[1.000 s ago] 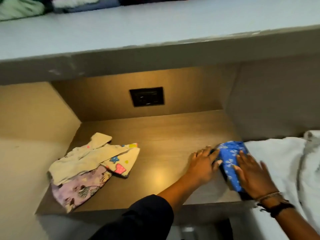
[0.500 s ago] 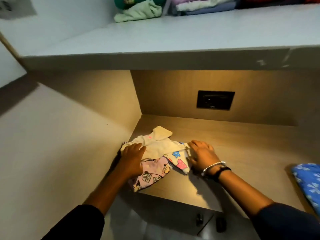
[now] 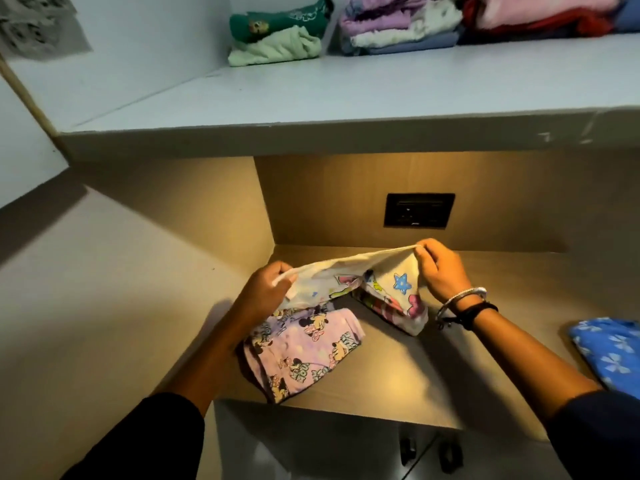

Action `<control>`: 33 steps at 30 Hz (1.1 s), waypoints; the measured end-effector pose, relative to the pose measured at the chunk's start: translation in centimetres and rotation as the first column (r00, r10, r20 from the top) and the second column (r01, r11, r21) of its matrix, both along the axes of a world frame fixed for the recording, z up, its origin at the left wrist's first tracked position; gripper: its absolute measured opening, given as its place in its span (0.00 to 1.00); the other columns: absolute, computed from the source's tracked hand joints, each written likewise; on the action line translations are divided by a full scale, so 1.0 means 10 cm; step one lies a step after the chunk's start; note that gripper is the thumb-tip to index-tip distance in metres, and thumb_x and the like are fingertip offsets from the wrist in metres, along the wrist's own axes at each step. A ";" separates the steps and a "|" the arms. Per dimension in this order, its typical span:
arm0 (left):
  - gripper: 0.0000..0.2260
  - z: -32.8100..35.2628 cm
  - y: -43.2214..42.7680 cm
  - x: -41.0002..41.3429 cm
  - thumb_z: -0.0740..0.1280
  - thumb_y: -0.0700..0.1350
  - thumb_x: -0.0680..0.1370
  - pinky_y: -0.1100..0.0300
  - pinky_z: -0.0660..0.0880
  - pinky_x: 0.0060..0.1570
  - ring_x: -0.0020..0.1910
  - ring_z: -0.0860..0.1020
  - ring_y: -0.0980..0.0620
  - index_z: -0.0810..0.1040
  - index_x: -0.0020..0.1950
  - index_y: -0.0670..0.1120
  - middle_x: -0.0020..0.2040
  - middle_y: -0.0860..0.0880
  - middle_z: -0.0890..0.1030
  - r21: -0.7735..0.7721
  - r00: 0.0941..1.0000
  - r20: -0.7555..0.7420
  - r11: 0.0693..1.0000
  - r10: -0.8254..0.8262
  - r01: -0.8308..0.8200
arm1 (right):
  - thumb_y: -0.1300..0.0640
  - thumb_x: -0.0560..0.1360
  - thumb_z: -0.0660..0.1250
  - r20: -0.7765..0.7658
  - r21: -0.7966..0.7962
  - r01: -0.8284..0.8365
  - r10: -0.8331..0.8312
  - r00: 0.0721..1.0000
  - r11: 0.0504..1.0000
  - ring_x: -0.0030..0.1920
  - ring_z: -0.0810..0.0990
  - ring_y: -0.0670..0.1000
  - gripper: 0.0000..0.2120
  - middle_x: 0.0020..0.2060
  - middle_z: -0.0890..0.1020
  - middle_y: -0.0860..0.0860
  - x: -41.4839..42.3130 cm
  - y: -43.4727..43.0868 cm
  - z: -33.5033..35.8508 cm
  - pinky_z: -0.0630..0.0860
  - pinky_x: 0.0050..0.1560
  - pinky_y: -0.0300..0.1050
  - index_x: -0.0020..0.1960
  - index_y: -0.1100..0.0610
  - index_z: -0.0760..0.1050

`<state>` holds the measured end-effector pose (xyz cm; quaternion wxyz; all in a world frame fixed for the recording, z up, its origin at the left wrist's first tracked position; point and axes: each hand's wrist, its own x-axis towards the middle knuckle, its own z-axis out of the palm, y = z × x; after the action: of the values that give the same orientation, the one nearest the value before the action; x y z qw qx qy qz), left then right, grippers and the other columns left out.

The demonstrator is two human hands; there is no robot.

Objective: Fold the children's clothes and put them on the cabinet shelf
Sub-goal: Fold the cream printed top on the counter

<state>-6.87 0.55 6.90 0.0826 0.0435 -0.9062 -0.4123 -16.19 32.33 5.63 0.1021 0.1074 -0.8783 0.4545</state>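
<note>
A cream children's garment (image 3: pixel 374 278) with a blue star and pink prints hangs lifted above the wooden cabinet shelf (image 3: pixel 415 368). My left hand (image 3: pixel 266 289) pinches its left edge and my right hand (image 3: pixel 440 268) pinches its right edge, stretching it between them. Under it lies a lilac cartoon-print garment (image 3: pixel 304 351) flat on the shelf near the left wall. A folded blue garment with white bows (image 3: pixel 609 351) rests at the shelf's right end, partly cut off by the frame edge.
An upper pale shelf (image 3: pixel 346 98) carries folded stacks: green clothes (image 3: pixel 277 32), lilac and white clothes (image 3: pixel 398 26), red and pink ones (image 3: pixel 554 15). A black socket plate (image 3: pixel 419 210) sits on the back wall. The cabinet's side wall (image 3: pixel 221 202) stands close on the left.
Both hands left the blue garment, moved left to the cream one, gripped its edges and lifted it off the lilac garment. The view has shifted left and up.
</note>
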 end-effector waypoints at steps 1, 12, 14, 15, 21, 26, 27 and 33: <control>0.03 0.11 0.05 -0.11 0.66 0.43 0.79 0.64 0.68 0.31 0.31 0.73 0.62 0.76 0.46 0.48 0.36 0.54 0.77 0.024 0.999 -0.011 0.999 -0.036 0.036 | 0.56 0.80 0.59 -0.028 -0.014 0.023 -0.024 0.999 1.000 0.38 0.76 0.54 0.09 0.37 0.79 0.52 -0.05 0.10 0.12 0.71 0.38 0.46 0.45 0.54 0.75; 0.07 0.90 1.02 -1.00 0.68 0.40 0.77 0.64 0.74 0.41 0.46 0.78 0.51 0.83 0.53 0.39 0.49 0.44 0.81 0.005 0.953 -0.292 0.996 -0.084 0.089 | 0.55 0.80 0.60 -0.221 0.042 0.224 -0.210 0.952 0.974 0.42 0.79 0.56 0.11 0.41 0.81 0.54 -0.43 1.20 1.04 0.76 0.44 0.48 0.47 0.58 0.79; 0.07 0.86 1.13 -0.85 0.68 0.39 0.78 0.67 0.73 0.43 0.47 0.79 0.50 0.83 0.54 0.39 0.49 0.46 0.81 -0.008 0.952 -0.273 0.990 -0.136 0.139 | 0.59 0.80 0.60 -0.245 0.050 0.167 -0.150 0.958 0.985 0.43 0.79 0.57 0.11 0.42 0.82 0.57 -0.20 1.36 1.00 0.75 0.44 0.47 0.48 0.63 0.79; 0.07 0.81 1.15 -0.73 0.68 0.38 0.77 0.69 0.73 0.45 0.48 0.79 0.51 0.82 0.53 0.38 0.50 0.46 0.81 0.018 0.956 -0.242 0.984 -0.168 0.177 | 0.60 0.80 0.61 -0.228 0.075 0.123 -0.103 0.968 0.990 0.44 0.79 0.56 0.10 0.43 0.82 0.58 -0.08 1.47 0.91 0.74 0.45 0.47 0.48 0.64 0.80; 0.06 0.01 1.15 0.18 0.70 0.51 0.75 0.65 0.76 0.53 0.51 0.79 0.59 0.83 0.50 0.52 0.51 0.57 0.81 0.050 0.890 0.147 0.902 -0.431 0.429 | 0.31 0.75 0.49 -0.023 0.420 -0.131 0.155 0.988 0.898 0.42 0.78 0.48 0.30 0.40 0.82 0.47 0.88 2.02 0.04 0.74 0.45 0.45 0.45 0.52 0.80; 0.16 -0.55 1.21 0.66 0.62 0.75 0.65 0.67 0.76 0.56 0.55 0.77 0.64 0.81 0.42 0.68 0.55 0.58 0.80 0.083 0.739 0.388 0.820 -0.551 0.567 | 0.24 0.70 0.48 0.270 0.302 -0.263 0.183 0.945 0.916 0.46 0.78 0.43 0.34 0.42 0.81 0.43 1.44 2.15 -0.62 0.76 0.50 0.44 0.45 0.49 0.80; 0.14 -0.58 1.22 0.71 0.63 0.75 0.64 0.68 0.76 0.54 0.54 0.77 0.64 0.80 0.39 0.69 0.54 0.59 0.80 0.100 0.717 0.416 0.812 -0.559 0.575 | 0.23 0.68 0.48 0.298 0.268 -0.261 0.178 0.938 0.927 0.47 0.77 0.43 0.36 0.41 0.81 0.44 1.49 2.14 -0.66 0.76 0.50 0.43 0.44 0.50 0.80; 0.11 -0.31 1.25 0.45 0.72 0.56 0.71 0.62 0.77 0.44 0.41 0.81 0.51 0.82 0.38 0.49 0.39 0.48 0.83 0.335 0.712 0.481 0.858 -0.512 0.390 | 0.23 0.65 0.56 0.390 0.179 -0.173 0.091 0.916 0.969 0.39 0.79 0.47 0.33 0.37 0.82 0.50 1.29 2.15 -0.50 0.76 0.43 0.44 0.40 0.52 0.80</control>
<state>-2.41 13.04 3.78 -0.2924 -0.0540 -0.8243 -0.4818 -3.33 53.82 0.59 -0.1122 0.0872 -0.9151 0.3773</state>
